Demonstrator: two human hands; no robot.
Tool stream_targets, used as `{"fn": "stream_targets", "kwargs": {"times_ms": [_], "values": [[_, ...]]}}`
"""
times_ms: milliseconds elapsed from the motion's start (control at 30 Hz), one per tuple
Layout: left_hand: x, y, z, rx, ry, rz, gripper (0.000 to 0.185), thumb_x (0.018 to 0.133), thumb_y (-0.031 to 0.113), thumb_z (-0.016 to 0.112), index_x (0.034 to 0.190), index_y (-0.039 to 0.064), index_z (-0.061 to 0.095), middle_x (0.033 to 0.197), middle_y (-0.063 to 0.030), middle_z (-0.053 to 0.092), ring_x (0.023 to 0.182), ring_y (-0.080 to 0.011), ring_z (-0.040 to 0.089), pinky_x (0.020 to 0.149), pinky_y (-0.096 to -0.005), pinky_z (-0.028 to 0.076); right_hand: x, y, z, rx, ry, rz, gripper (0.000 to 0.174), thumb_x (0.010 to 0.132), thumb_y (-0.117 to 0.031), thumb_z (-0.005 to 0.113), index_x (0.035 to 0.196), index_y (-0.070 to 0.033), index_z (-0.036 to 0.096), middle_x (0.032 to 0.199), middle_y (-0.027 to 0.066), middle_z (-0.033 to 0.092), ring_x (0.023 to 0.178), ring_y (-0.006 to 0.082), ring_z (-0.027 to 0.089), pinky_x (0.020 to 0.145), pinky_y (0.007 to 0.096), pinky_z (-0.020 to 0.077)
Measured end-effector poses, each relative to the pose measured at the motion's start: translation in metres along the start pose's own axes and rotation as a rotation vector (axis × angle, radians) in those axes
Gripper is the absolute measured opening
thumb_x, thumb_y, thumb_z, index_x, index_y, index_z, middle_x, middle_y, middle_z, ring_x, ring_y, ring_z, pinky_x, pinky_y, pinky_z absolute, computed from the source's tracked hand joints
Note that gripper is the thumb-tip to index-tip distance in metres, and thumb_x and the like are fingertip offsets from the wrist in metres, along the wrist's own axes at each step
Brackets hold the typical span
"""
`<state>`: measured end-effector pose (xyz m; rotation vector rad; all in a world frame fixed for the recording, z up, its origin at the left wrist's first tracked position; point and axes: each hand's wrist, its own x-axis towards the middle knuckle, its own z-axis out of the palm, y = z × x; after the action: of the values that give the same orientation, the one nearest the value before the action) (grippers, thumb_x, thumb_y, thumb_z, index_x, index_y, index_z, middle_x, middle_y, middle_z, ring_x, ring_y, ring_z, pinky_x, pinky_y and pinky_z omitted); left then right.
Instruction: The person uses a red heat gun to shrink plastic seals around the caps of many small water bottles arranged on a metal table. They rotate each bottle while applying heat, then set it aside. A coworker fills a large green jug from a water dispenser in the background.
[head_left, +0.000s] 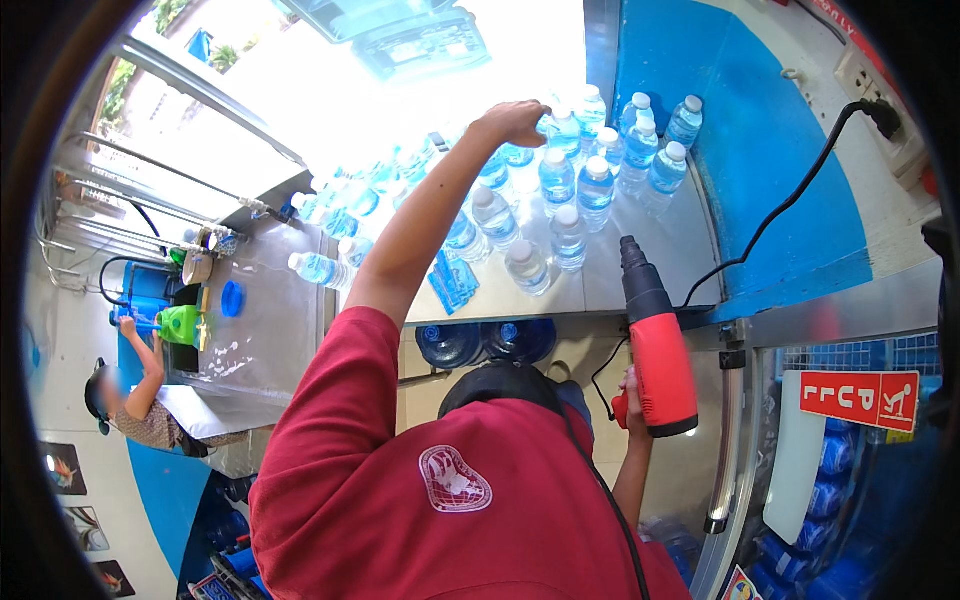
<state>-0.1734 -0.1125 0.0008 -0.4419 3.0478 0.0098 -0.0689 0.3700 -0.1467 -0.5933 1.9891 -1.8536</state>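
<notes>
My right hand (634, 394) grips the handle of a red and black heat gun (661, 352). Its dark nozzle points up toward the bottles, and a black cord runs from it. My left arm stretches across the white counter (525, 300), and my left hand (517, 124) is at a capped clear plastic water bottle (564, 139) near the bright window. Glare and the curled fingers hide whether it grips that bottle. Many more bottles with blue labels stand about, while an unlabelled-looking bottle (528, 270) is near the front edge. Blue printed plastic sleeves (453, 283) lie flat beside my forearm.
At left, another person (142, 397) handles a green container (178, 325) at a steel sink counter (262, 315). Large blue water jugs (450, 345) stand below the counter. The black cord (795, 195) reaches a wall socket (877, 112). A glass door with a sign (859, 401) is at right.
</notes>
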Motion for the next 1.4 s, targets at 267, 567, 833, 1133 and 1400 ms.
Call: {"fn": "stream_targets", "kwargs": {"times_ms": [267,567,833,1133,1400], "values": [[0.024,0.026,0.017,-0.085,0.047,-0.025,0.079,0.068,0.035,0.088,0.132,0.007,0.049,0.124,-0.0182,0.064,0.115,-0.0337,0.062,0.094,-0.0425,0.053,-0.008,0.002,-0.003,-0.036,0.014,-0.017,0.017,0.098,-0.016,0.058,0.104,-0.001,0.064,0.084,0.0053,0.063,0.073,0.0147,0.060,0.069,0.0300,0.0498],[0.032,0.012,0.017,-0.115,0.004,0.036,0.075,0.069,0.032,0.087,0.129,0.005,0.052,0.115,-0.0220,0.067,0.108,-0.0363,0.065,0.090,-0.0444,0.053,-0.005,0.002,-0.010,0.038,0.059,0.044,0.018,0.099,-0.018,0.055,0.096,-0.001,0.062,0.080,0.0074,0.062,0.075,0.0200,0.060,0.076,0.0354,0.0494],[0.026,0.018,0.015,-0.177,-0.014,0.001,0.080,0.071,0.031,0.087,0.134,0.003,0.048,0.124,-0.0236,0.062,0.116,-0.0363,0.061,0.094,-0.0429,0.053,0.004,-0.002,-0.007,0.131,0.049,0.062,0.016,0.100,-0.018,0.055,0.109,-0.005,0.055,0.093,0.0031,0.054,0.073,0.0099,0.053,0.066,0.0265,0.0457],[-0.109,-0.067,-0.029,-0.477,0.360,-0.459,0.041,0.088,0.029,0.068,0.121,0.006,0.066,0.119,-0.0152,0.068,0.103,-0.0293,0.067,0.091,-0.0396,0.053,0.001,-0.006,-0.005,0.121,0.063,0.042,0.019,0.101,-0.019,0.053,0.104,-0.001,0.059,0.084,0.0043,0.058,0.073,0.0125,0.054,0.070,0.0278,0.0454],[-0.157,-0.144,-0.004,-0.237,-0.108,-0.495,0.077,0.067,0.042,0.084,0.129,0.006,0.060,0.123,-0.0209,0.064,0.116,-0.0374,0.060,0.102,-0.0444,0.046,0.019,0.002,-0.002,-0.084,0.103,0.053,0.021,0.099,-0.020,0.057,0.103,0.000,0.063,0.085,0.0053,0.063,0.072,0.0149,0.058,0.069,0.0309,0.0486]]}}
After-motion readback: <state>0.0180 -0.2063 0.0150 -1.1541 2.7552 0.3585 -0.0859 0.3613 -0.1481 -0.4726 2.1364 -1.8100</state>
